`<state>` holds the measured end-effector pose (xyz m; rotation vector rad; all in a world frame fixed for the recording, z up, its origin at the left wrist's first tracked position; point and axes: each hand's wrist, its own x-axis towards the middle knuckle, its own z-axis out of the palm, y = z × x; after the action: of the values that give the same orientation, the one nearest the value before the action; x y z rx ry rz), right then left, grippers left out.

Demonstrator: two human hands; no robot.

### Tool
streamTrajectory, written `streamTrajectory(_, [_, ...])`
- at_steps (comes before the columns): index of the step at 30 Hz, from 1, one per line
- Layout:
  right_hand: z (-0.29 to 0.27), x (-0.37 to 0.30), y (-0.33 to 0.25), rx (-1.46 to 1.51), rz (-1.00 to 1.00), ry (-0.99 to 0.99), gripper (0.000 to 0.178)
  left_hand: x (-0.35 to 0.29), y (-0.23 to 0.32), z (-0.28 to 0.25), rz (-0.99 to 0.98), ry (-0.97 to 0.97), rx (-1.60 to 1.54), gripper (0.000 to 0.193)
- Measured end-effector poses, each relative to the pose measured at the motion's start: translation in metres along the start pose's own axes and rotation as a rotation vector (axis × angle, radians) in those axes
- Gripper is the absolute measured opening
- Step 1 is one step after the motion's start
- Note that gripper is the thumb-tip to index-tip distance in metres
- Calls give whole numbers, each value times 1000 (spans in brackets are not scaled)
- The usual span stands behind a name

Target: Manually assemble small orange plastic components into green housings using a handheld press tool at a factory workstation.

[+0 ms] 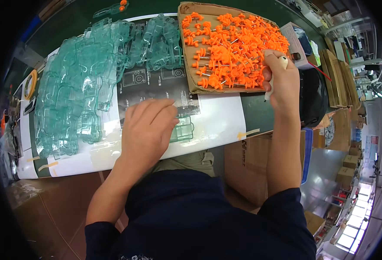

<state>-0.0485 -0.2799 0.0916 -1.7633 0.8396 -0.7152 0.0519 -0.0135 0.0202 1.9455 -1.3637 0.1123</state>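
Note:
My left hand (148, 128) bends over a clear green plastic shell (184, 129) near the table's front edge. Its fingers are curled at the shell's left end, and the hand hides that part. A slim white tool (269, 92) with a dark lower tip is gripped in my right hand (282, 82), its rounded end showing above the fingers. That hand is at the right side of a shallow cardboard box (191, 82) heaped with orange plastic pieces with metal pins (238, 47). Its bent thumb and forefinger are beside the orange pieces; whether they pinch one I cannot tell.
Many green shells (80, 93) are piled at the left, with more (158, 43) behind the dark printed sheet (156, 84). Further left lies a roll of yellow tape (30, 84). A black bag (314, 93) and a white box (295, 43) stand right of the cardboard box.

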Motion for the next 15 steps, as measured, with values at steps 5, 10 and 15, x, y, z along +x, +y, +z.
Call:
streamTrajectory(5, [22,-34,-19,303,257,-382,12,24,12,-15,49,120,-261,41])
streamTrajectory(10, [49,-62,-17,318,388,-625,10,13,9,-20,54,68,-441,46])
streamTrajectory(15, [56,-80,-8,496,236,-468,17,-9,9,-9,18,96,-459,51])
